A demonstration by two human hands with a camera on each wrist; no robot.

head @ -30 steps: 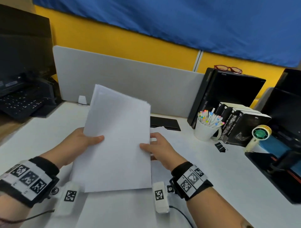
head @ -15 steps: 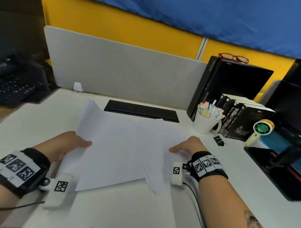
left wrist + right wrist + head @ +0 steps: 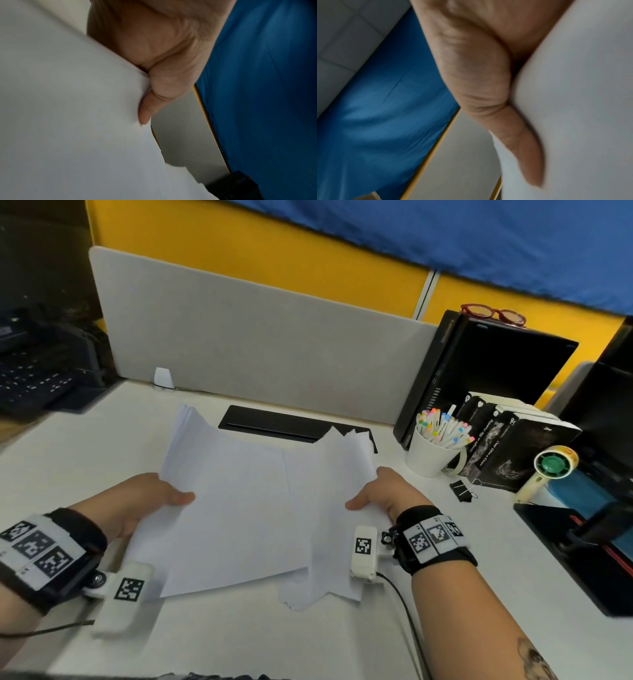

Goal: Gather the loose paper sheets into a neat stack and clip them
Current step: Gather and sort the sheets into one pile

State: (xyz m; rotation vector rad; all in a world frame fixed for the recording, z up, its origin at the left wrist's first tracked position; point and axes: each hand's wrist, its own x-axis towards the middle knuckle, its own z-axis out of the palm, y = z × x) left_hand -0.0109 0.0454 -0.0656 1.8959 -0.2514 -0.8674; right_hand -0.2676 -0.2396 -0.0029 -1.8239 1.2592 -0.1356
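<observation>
Currently two batches exist: the left hand (image 3: 144, 501) pinches the larger paper stack (image 3: 226, 508), thumb on top, raised off the desk (image 3: 274, 638); right of it, the right hand (image 3: 383, 494) pinches the fanned loose sheets (image 3: 329, 542) for merging. The binder clip (image 3: 460, 490) lies farther right, unused.

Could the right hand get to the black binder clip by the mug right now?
Probably not yet: the right hand grips a sheaf of papers. The binder clip lies just to its right on bare desk, nothing between them.
</observation>
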